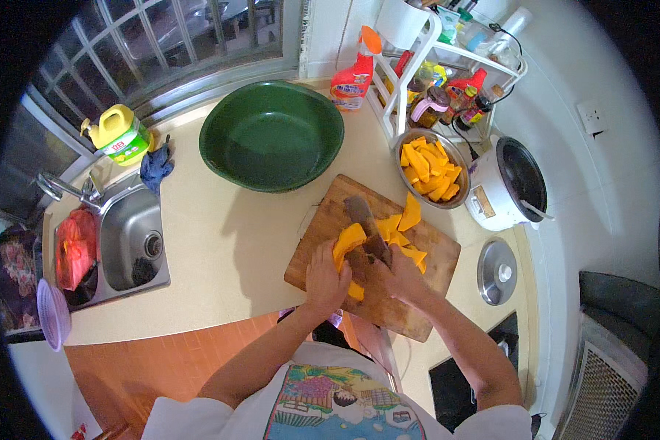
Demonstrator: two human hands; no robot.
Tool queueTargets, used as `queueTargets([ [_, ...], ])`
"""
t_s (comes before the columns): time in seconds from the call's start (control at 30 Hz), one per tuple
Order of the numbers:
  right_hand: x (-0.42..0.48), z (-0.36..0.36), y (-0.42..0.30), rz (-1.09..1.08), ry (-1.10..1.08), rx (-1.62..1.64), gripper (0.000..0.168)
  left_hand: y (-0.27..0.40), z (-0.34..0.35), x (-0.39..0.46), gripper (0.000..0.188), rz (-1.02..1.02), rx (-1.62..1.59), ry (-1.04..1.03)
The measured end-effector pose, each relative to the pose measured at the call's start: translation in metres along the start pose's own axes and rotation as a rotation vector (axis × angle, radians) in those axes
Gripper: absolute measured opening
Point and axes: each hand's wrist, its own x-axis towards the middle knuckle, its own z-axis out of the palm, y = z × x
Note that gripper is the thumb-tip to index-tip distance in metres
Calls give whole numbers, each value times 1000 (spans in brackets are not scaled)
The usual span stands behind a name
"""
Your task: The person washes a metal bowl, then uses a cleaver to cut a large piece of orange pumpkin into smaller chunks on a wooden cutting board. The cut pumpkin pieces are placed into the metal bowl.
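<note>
A wooden cutting board (385, 308) lies at an angle on the counter before me. My left hand (328, 279) holds a curved orange piece of pumpkin (349, 240) on the board. The handle of a broad-bladed kitchen knife (363, 217) is in my right hand (404, 278), its dark blade pointing away from me just right of that piece. Cut pumpkin pieces (410, 212) lie beyond and to the right of the knife. A smaller piece of pumpkin (356, 290) rests beside my left hand. Past the board's far right edge, a metal bowl (458, 202) holds several pumpkin slices (426, 165).
A large green basin (272, 137) stands beyond the board, near a red spray bottle (355, 77). A white rack (399, 88) with bottles, a rice cooker (489, 187) and a metal lid (496, 272) are right. A sink (135, 242) and yellow detergent jug (122, 135) are left.
</note>
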Motion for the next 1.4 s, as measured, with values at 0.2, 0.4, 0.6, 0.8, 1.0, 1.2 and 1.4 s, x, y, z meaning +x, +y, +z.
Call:
queueTargets([
  [0.2,-20,-62,-44,-47,-146,-90,31,1,0,-1,47,-62,-19,-10],
  [0.4,-5,-44,-40,-12,-271,-189,32,3,-2,-4,48,-38,-27,15],
  [0.6,8,30,-3,32,-89,-3,35,1,-1,-2,48,-13,-1,-12],
  [0.8,-7,0,7,18,-30,81,35,-1,-6,7,49,8,35,-144],
  [1.0,-26,-56,-34,-1,-205,-44,34,-3,-2,4,50,8,29,-97],
  [1.2,-12,-48,-48,126,-377,-28,38,-9,0,0,49,-12,118,-102],
  [1.4,-10,22,11,-21,-129,80,37,4,-2,2,47,-10,102,-103],
])
